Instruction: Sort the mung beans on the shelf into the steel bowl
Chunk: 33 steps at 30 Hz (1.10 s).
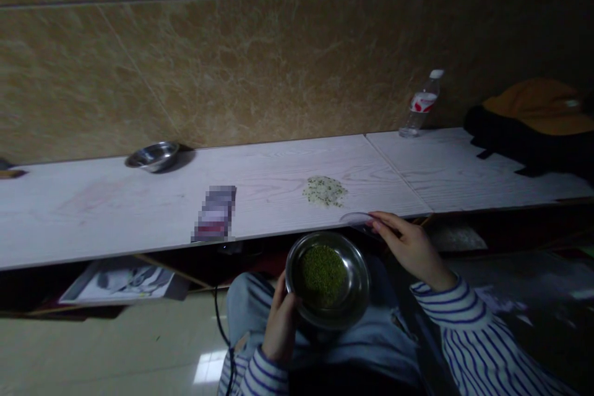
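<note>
My left hand (281, 319) grips the left rim of a round metal bowl (360, 288), thumb on the inside edge. Small green beans (323, 275), which look like mung beans, cover much of its bottom. The bowl is over my lap, just below the table's front edge. Close to that edge, my right hand (408, 244) pinches a thin, clear, curved piece (356, 218) whose exact kind I cannot make out. Beyond it on the table lies a loose, flat pile of white grains mixed with green beans (325, 191).
A second metal bowl (153, 157) stands near the wall at left. A pixelated flat object (215, 213) lies at the front edge of the pale table (269, 167). Farther right are a water bottle (421, 106) and a brown cap (538, 105) on dark cloth. Below is an open drawer (120, 281).
</note>
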Each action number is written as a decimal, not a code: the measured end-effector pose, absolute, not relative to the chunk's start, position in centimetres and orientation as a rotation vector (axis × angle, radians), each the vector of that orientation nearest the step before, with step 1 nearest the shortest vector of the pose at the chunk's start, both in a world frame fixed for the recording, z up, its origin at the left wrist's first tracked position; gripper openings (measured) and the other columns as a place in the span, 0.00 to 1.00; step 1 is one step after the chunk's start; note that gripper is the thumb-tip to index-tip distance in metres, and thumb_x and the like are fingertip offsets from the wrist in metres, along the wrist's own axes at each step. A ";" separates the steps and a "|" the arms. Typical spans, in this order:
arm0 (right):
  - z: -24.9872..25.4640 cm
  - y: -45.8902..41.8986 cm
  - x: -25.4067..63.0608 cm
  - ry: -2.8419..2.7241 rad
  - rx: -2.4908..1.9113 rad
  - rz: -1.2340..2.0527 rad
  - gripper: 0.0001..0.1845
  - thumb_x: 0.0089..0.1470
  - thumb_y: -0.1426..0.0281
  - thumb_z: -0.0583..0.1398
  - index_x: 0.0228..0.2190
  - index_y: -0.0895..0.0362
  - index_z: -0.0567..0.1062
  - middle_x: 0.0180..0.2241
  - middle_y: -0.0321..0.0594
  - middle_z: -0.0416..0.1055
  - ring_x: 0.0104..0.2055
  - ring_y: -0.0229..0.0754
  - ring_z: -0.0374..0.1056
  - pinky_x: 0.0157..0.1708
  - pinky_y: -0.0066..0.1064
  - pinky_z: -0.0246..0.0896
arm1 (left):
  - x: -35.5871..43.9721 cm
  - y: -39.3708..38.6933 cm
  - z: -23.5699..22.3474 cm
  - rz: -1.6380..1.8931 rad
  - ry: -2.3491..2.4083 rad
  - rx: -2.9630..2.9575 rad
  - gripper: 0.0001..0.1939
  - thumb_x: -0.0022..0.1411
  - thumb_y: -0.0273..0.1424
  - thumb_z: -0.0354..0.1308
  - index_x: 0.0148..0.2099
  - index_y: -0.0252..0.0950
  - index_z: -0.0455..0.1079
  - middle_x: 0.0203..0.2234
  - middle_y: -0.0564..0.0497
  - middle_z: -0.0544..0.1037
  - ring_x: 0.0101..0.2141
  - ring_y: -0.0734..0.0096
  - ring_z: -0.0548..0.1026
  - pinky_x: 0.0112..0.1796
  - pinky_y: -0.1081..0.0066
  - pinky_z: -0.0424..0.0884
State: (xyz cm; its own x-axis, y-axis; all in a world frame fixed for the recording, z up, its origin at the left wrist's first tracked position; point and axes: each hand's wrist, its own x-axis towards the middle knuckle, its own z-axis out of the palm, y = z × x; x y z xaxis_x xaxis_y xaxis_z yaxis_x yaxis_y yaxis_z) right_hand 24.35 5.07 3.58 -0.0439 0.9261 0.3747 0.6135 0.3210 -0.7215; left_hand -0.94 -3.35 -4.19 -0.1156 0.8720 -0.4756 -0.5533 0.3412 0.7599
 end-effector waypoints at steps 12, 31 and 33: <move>3.5 5.3 24.9 -1.633 -1.428 0.534 0.17 0.56 0.61 0.55 0.44 0.56 0.74 0.38 0.45 0.77 0.36 0.44 0.74 0.39 0.36 0.71 | 0.0 -3.1 -4.5 1.278 0.950 0.315 0.28 0.53 0.29 0.56 0.57 0.43 0.65 0.50 0.47 0.73 0.53 0.56 0.66 0.48 0.63 0.65; 2.6 8.1 26.3 -1.536 -1.525 0.496 0.19 0.54 0.61 0.57 0.46 0.56 0.72 0.39 0.45 0.77 0.41 0.46 0.74 0.44 0.38 0.69 | -0.1 -1.4 -6.6 1.292 1.009 0.085 0.39 0.45 0.30 0.60 0.61 0.44 0.59 0.44 0.47 0.76 0.51 0.52 0.69 0.48 0.60 0.64; 3.1 8.4 26.2 -1.613 -1.545 0.432 0.17 0.55 0.62 0.57 0.44 0.55 0.74 0.40 0.44 0.77 0.42 0.45 0.73 0.43 0.36 0.69 | -0.1 -1.2 -6.6 1.281 0.990 0.058 0.40 0.44 0.29 0.60 0.62 0.45 0.58 0.44 0.48 0.77 0.51 0.51 0.68 0.48 0.59 0.64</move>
State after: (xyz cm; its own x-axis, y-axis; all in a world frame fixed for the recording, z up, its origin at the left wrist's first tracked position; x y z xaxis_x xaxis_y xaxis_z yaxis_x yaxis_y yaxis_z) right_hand 26.17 8.41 3.13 0.1126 0.9381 0.3276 0.6482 0.1805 -0.7397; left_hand -0.05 -1.19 -6.61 -0.0481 0.8127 -0.5807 -0.7669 0.3425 0.5427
